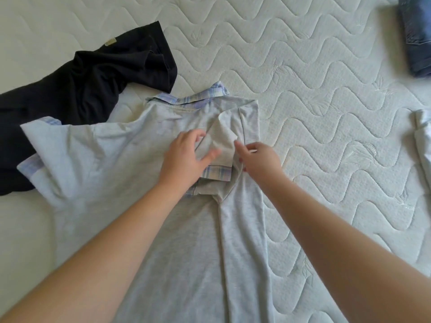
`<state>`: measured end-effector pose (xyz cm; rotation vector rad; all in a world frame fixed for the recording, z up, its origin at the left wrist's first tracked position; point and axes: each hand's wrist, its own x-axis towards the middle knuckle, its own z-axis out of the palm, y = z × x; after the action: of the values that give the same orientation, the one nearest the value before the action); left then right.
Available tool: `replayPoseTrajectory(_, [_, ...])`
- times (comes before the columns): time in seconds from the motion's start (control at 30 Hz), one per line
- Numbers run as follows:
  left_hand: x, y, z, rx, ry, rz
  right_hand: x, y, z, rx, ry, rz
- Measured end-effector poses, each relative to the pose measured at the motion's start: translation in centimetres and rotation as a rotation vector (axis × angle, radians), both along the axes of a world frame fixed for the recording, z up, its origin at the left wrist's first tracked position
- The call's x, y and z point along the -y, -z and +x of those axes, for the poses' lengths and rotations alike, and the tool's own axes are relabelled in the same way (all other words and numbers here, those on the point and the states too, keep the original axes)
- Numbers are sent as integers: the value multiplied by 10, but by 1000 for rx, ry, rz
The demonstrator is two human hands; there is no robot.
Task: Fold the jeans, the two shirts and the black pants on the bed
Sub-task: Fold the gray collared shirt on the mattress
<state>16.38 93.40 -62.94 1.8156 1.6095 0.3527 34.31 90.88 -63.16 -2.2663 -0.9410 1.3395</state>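
From the head camera, looking down over the bed (326,113), a grey shirt (130,183) lies spread on the quilted white mattress, collar at 12 o'clock and hem running out of view at 6 o'clock. Its collar and cuffs are trimmed in pale blue plaid. The right side of the shirt is folded in over the body, and the right sleeve (221,141) lies doubled back on top, its plaid cuff pointing toward 6 o'clock. The other sleeve reaches out flat toward 9 o'clock.

Both bare forearms come in from the bottom edge. The left hand (184,159) sits on the folded sleeve with its fingers loosely spread, thumb lying across the cloth and fingertips at the sleeve's upper fold; it looks to be pressing or gathering the fabric, though I cannot tell if it truly grips. The right hand (258,159) is just beside it at 3 o'clock, forefinger stretched out and touching the sleeve's edge, the other fingers curled under; whether they hold cloth is hidden.

The black pants (77,82) lie crumpled at 10 o'clock, touching and partly overlapping the shirt's shoulder. The jeans (417,38) rest folded at 2 o'clock by the frame edge, well apart. A second, pale shirt (423,136) peeks in at 3 o'clock, mostly cut off.
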Motion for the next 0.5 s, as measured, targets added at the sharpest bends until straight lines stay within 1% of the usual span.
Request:
replayPoseTrajectory(0.07, [23, 6, -14, -63, -9, -121, 8, -1, -13, -7, -74, -46])
replayPoseTrajectory(0.13, [38, 13, -20, -90, -37, -130, 9, -1, -21, -52, -46, -37])
replayPoseTrajectory(0.23, [42, 16, -22, 5, -180, -91, 4, -5, -25, -90, 57, 37])
replayPoseTrajectory(0.27, [41, 15, -22, 33, -190, -96, 2, -8, -26, -105, 92, 71])
replayPoseTrajectory(0.33, [37, 12, -23, 30, -97, -142, 0, -13, -26, -157, 174, 129])
replayPoseTrajectory(0.4, [36, 10, -24, -15, -7, -188, -1, -17, -26, -219, 237, 146])
replayPoseTrajectory(0.43, [36, 10, -24, -19, -8, -186, 0, -18, -26, -257, 264, 147])
replayPoseTrajectory(0.5, [38, 8, -24, 5, -76, -157, 1, -20, -26, -354, 315, 146])
